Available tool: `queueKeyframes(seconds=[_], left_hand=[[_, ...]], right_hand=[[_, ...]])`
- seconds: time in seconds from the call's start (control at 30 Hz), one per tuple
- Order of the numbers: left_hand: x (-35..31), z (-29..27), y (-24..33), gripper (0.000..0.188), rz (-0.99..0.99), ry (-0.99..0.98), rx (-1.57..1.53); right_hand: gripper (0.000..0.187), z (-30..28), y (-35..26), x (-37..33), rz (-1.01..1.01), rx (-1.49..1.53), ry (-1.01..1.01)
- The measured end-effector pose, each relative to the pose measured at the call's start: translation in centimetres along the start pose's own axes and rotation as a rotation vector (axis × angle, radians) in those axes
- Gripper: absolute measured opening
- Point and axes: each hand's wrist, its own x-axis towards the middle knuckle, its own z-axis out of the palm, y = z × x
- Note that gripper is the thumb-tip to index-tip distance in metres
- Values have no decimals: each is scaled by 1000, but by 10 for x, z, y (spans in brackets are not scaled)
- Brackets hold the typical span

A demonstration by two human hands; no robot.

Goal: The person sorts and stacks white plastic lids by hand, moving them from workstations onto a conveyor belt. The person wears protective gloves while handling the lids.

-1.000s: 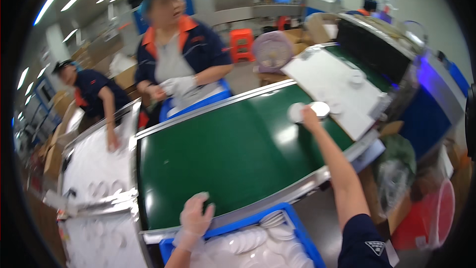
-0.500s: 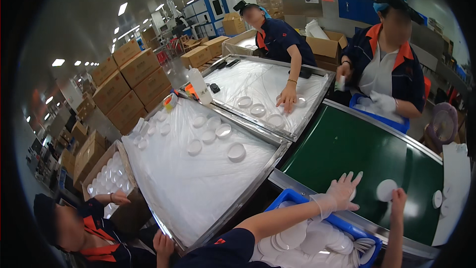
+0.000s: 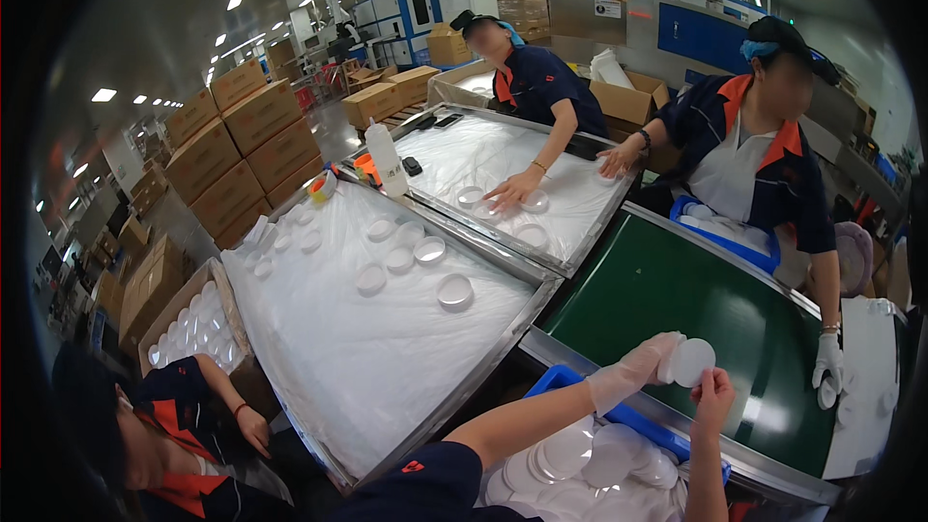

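Observation:
Over the near edge of the green conveyor belt (image 3: 619, 271), my two hands meet at chest side. My left hand (image 3: 638, 367), in a thin translucent glove, closes on a white round lid-like piece (image 3: 667, 362); whether it is a single piece or several, I cannot tell. My bare right hand (image 3: 713, 400) pinches the lower edge of a white disc (image 3: 693, 362), held up flat-on beside the left fingers. Below my forearms, a blue bin (image 3: 638, 416) is filled with many white discs (image 3: 568, 452), loose and overlapping.
A film-covered table (image 3: 358, 358) with several shallow round pieces (image 3: 454, 292) lies left. Co-workers stand at the far table (image 3: 454, 155), on the belt's far side, and at lower left. A white sheet (image 3: 865, 377) borders the belt's right end; stacked cartons (image 3: 261, 121) stand behind.
My hands have come together, lifting a disc from the belt. My left hand has closed. The far-right co-worker now reaches to discs at the belt's end; the far co-worker's hand has shifted left.

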Motion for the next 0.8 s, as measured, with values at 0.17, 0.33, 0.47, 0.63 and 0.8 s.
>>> queueKeyframes(seconds=[0.17,0.33,0.47,0.63,0.8], left_hand=[[-19,4,-16,44,-28,-7,-205],[-15,2,-25,33,327,131,190],[-22,6,-20,26,330,172,516],[-24,5,-24,52,560,155,683],[-30,13,-21,56,461,137,782]], right_hand=[[14,11,-10,-15,-250,-462,-120],[13,9,-12,-21,-311,-709,-209],[12,4,-5,-22,-427,-972,-237],[9,16,-2,-22,-346,-740,-89],[11,14,1,-21,-354,-682,-110]])
